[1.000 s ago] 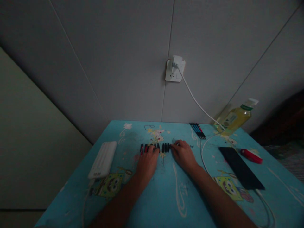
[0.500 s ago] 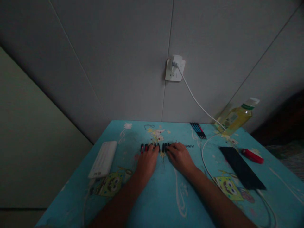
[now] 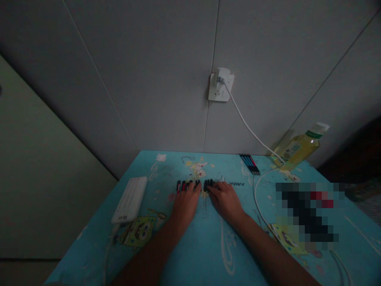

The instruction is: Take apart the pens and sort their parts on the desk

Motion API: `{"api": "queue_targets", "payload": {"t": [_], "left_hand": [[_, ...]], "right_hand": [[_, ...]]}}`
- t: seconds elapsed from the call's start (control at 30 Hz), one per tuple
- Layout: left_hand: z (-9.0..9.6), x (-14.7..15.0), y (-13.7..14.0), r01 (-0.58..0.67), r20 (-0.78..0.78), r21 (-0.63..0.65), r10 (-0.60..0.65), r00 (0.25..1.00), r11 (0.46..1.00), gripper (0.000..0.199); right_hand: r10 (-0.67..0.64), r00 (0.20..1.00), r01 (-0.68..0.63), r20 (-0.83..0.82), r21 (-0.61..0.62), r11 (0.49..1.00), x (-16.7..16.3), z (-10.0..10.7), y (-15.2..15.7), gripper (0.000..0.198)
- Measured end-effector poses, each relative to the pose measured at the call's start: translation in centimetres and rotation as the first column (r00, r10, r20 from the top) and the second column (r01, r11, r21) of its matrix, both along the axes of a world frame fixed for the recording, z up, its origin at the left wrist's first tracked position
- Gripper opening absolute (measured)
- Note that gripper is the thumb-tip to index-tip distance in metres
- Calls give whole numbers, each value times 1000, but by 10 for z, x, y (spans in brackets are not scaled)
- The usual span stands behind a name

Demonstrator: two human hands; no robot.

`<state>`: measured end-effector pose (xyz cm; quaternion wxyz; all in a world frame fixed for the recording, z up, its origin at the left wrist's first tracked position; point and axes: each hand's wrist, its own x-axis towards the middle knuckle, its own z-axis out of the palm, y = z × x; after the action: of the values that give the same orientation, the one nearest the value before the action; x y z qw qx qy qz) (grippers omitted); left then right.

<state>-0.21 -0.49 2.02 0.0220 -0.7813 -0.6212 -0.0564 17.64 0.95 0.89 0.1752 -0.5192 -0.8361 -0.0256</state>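
Observation:
Two groups of small pen parts lie in a row across the blue patterned table. My left hand rests palm down over the left group of short black-and-red pieces, its fingers stretched forward and touching or covering some of them. Just right of it, my right hand lies with bent, parted fingers, its thumb beside several short black pieces. Some fingertips are hidden. Beyond the right hand runs a line of small dark coiled pieces, like springs. Farther back lie several slim blue, black and red pen barrels.
A white power bank with a cable lies at left. At the back right stands a bottle of yellow liquid. A white cable drops from the wall socket across the table. A pixelated patch covers dark and red items.
Both hands stay nearly in place, with only slight finger shifts over the small pieces. The view has moved a little. The dark slab and red item at right are now pixelated.

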Motion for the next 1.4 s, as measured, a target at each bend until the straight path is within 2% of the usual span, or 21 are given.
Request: {"api": "queue_targets", "payload": {"t": [0.2, 0.4, 0.87, 1.4], "left_hand": [[-2, 0, 2, 30, 9, -40, -29, 1000, 999, 42], [-5, 1, 1, 71, 11, -5, -71, 997, 997, 40], [-3, 6, 5, 49, 34, -9, -49, 998, 999, 25], [-3, 4, 11, 51, 33, -17, -50, 998, 999, 28]], "right_hand": [[31, 999, -31, -40, 9, 999, 2, -5, 4, 28], [74, 994, -76, -84, -18, 997, 3, -9, 7, 28], [73, 992, -75, -102, -12, 997, -1, -6, 4, 25], [37, 998, -36, -49, 18, 999, -7, -3, 5, 20]]}}
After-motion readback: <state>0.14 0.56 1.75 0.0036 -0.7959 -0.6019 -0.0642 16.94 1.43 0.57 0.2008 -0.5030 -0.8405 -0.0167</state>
